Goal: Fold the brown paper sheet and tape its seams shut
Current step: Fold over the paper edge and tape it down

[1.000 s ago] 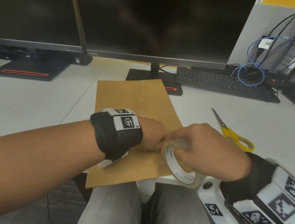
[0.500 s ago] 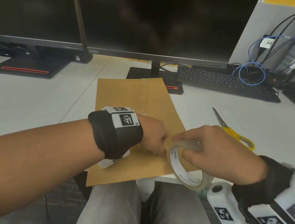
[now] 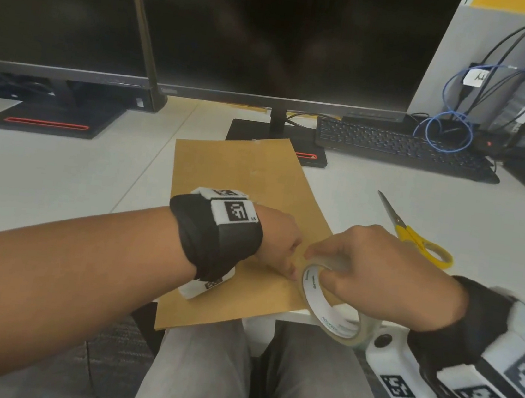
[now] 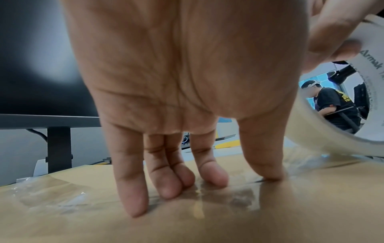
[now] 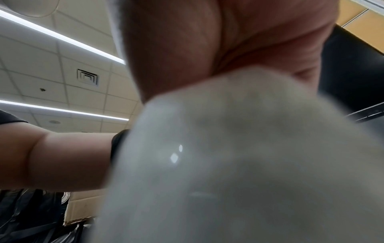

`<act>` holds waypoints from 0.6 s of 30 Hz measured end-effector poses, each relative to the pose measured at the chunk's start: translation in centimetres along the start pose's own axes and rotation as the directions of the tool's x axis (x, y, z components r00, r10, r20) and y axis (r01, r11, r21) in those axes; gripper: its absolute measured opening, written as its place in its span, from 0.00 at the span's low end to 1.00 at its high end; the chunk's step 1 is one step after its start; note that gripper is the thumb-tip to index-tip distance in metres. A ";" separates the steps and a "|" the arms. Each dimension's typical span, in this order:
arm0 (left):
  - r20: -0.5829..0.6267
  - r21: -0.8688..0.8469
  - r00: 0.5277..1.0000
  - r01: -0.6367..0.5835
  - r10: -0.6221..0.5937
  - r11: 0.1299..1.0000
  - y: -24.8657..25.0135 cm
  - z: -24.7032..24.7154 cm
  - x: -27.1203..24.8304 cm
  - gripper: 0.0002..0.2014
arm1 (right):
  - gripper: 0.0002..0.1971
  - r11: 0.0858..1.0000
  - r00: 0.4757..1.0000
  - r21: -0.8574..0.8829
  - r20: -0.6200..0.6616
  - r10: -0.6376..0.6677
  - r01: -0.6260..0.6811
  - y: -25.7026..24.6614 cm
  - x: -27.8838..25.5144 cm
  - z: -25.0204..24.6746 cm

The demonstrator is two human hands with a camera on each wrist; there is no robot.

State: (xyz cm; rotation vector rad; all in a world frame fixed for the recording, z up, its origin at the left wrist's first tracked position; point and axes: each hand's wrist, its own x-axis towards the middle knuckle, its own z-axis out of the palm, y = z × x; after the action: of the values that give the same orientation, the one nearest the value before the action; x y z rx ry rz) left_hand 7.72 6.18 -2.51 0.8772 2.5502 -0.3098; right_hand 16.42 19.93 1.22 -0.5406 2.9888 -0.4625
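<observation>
Brown paper [image 3: 244, 176] is pressed flat by left hand [image 3: 277, 238] fingers | tape roll [image 3: 333, 310] is gripped by right hand [image 3: 387, 273], just right.

The right hand [image 3: 387, 277] has drawn the tape roll [image 3: 334, 307] rightward and toward the table's near edge, away from the left hand [image 3: 277, 240] (the 2 were touching 1 second ago). A short stretch of clear tape seems to trail from the roll onto the brown paper [image 3: 245, 170], though glare blurs it in the left wrist view.
</observation>
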 end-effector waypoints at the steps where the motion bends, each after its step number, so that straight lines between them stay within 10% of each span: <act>1: -0.001 -0.005 1.000 0.001 -0.001 1.000 0.0 0.0 -0.1 0.23 | 0.19 1.000 1.000 0.000 0.012 -0.001 0.001 0.1 0.0 0.0; 18: 0.038 -0.060 0.997 0.062 -0.060 0.996 0.3 -0.2 -0.8 0.21 | 0.13 0.997 0.999 0.072 0.016 0.028 -0.029 0.5 -1.8 0.6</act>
State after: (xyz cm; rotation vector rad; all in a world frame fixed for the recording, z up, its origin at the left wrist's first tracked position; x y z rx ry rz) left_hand 8.43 6.05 -1.96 0.7656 2.5421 -0.2620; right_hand 17.99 20.80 0.52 -0.4919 2.9486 -0.5586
